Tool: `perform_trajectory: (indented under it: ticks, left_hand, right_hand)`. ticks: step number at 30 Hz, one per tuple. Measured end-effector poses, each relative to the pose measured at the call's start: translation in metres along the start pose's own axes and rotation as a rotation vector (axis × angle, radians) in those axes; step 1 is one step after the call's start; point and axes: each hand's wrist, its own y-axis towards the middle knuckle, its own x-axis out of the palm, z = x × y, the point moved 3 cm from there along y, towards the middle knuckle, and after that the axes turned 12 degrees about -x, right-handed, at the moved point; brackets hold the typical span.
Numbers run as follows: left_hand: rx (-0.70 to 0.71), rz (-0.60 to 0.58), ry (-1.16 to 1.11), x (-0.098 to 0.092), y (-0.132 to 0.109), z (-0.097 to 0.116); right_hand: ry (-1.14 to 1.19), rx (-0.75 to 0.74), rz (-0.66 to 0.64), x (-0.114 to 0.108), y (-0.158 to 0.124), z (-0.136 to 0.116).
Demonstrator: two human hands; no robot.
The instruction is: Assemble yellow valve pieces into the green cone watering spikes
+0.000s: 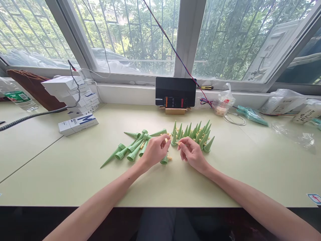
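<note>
Bare forearms point(106, 197) cross the lower frame from both corners, reaching over the pale tabletop point(260, 174) to its middle. At the centre, the right hand point(193, 154) pinches a small yellow piece point(178, 143) between thumb and fingertips. Just left of it, the left hand point(155, 149) hangs with its fingers curled and thumb near the index; whether they grip anything, I cannot tell. Below that hand lie a green ribbed part point(164, 161), partly hidden, and another yellow piece point(170, 158) just beside it.

Work looks to be partway along. Right of centre, a tight cluster of green cones point(194, 133) stands points up, yellow bits point(205, 138) scattered among them; these may be the part already dealt with. Left of centre, several green spikes point(136, 150) lie loosely across one another, capped ends showing, and they seem to be what is left. The pinched piece does not appear fitted to anything yet. Behind, a phone point(175, 102) shows what looks like a timer.
</note>
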Motion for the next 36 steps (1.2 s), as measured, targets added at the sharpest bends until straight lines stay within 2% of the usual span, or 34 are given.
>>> perform_trajectory:
  ticks: [9,19,25,36]
  left_hand:
    - [-0.06,-0.213,0.152,0.0059,-0.0025,-0.003]
    - [-0.088,-0.343,0.237,0.0048,-0.0026,-0.0018]
    - [-0.101,-0.361,0.246,0.0049,-0.0023,-0.0011]
    - [-0.044,-0.299,0.206,0.0055,-0.0029,-0.0033]
  right_hand:
    - [-0.077,-0.024,0.056,-0.0024,-0.0018,-0.0011]
    - [-0.128,-0.012,0.051,-0.0023,-0.0022,0.0014]
    - [-0.138,-0.014,0.047,-0.0026,-0.0024,0.001]
    - [-0.152,-0.018,0.038,-0.0026,-0.0022,-0.0007]
